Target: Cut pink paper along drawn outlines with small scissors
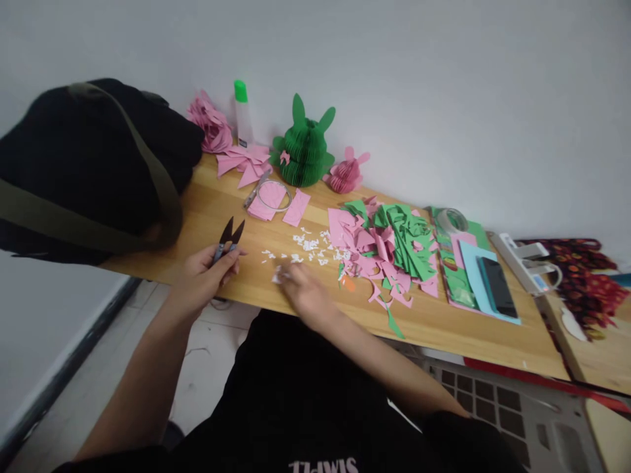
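Note:
My left hand (206,274) is closed around a small pair of scissors (227,244), whose dark blades point away from me and stand apart. My right hand (303,289) is at the table's near edge with its fingers pressed together. A small whitish bit shows at those fingertips, too blurred to name. Just beyond lie scattered white paper scraps (310,245). To their right is a heap of pink paper offcuts (362,246) and green paper offcuts (405,236).
A green paper rabbit (304,154), a pink paper figure (346,172) and a green-capped glue bottle (243,118) stand along the wall. A dark bag (89,171) fills the left. Rightward are a tape roll (452,221), a phone (497,287) and a power strip (522,263).

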The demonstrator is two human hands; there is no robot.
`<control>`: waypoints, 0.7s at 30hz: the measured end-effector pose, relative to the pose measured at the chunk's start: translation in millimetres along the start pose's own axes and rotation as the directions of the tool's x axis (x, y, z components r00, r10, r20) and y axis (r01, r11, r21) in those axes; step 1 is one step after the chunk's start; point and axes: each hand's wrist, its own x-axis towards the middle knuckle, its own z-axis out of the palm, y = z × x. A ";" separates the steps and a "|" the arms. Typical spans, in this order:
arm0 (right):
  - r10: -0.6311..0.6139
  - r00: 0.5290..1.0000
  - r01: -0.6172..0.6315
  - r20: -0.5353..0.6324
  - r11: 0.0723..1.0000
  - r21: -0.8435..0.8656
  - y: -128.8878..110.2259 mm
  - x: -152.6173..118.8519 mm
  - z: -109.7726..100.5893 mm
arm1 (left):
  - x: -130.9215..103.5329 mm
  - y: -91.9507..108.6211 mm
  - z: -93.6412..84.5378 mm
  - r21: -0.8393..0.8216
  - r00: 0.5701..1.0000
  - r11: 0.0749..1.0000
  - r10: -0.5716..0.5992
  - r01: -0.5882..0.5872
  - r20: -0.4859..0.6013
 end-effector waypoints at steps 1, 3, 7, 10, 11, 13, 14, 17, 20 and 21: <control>0.076 0.995 -0.079 -0.068 0.996 -0.034 11.5 -1.6 -9.8 | -0.2 -0.6 -1.6 0.000 1.000 1.000 -0.014 0.014 0.001; 0.180 0.970 -0.191 -0.162 0.980 -0.054 30.6 -2.3 -27.6 | 0.1 -1.0 -3.8 0.001 0.999 0.999 -0.033 0.033 0.002; 0.209 0.959 -0.227 -0.193 0.971 -0.077 13.2 19.2 -14.8 | 4.7 0.4 -3.5 0.024 1.000 1.000 -0.012 0.012 0.007; -0.051 0.998 0.049 -0.021 0.993 -0.109 -27.7 45.4 24.1 | 8.7 1.2 -2.2 0.087 1.000 0.996 0.024 -0.023 -0.010; -0.079 0.997 0.078 -0.005 0.990 -0.117 -35.7 51.4 32.9 | 9.6 1.2 -2.2 0.108 0.999 0.994 0.029 -0.027 -0.020; -0.085 0.996 0.083 -0.010 0.985 -0.154 -35.0 54.2 35.1 | 11.1 0.9 -2.8 0.125 0.999 0.992 0.018 -0.013 -0.037; -0.060 0.998 0.053 -0.035 0.983 -0.178 -26.6 50.5 28.4 | 11.8 0.7 -3.4 0.121 0.999 0.993 0.005 0.000 -0.041; 0.143 0.970 -0.183 -0.196 0.962 -0.204 12.1 27.1 -8.2 | 14.6 0.0 -4.2 0.098 0.999 0.995 -0.031 0.035 -0.039; 0.256 0.922 -0.321 -0.289 0.925 -0.203 32.4 15.1 -30.6 | 19.9 0.7 -1.5 0.105 0.999 0.994 -0.035 0.036 -0.017; 0.245 0.927 -0.307 -0.283 0.930 -0.201 30.8 18.4 -29.5 | 22.0 1.3 0.4 0.110 0.999 0.993 -0.033 0.033 -0.004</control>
